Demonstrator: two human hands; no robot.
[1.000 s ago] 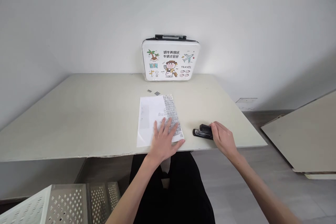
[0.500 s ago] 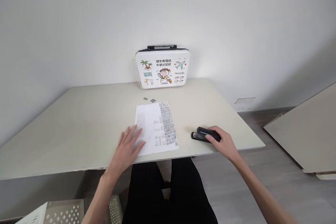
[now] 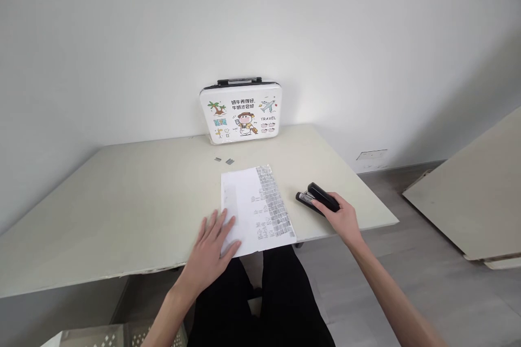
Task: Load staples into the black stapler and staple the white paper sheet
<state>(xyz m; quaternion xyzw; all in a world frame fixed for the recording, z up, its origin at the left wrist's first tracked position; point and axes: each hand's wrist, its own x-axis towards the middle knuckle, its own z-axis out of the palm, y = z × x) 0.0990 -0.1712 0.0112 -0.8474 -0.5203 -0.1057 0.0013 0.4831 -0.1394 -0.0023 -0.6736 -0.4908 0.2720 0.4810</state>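
In the head view, the left hand (image 3: 212, 252) lies open, fingers spread, on the left edge of the printed paper (image 3: 244, 195), grasping nothing. The right hand (image 3: 343, 221) grips a black stapler (image 3: 324, 196) right of the paper. Staple strips (image 3: 230, 161) lie beyond it on the table (image 3: 142, 206).
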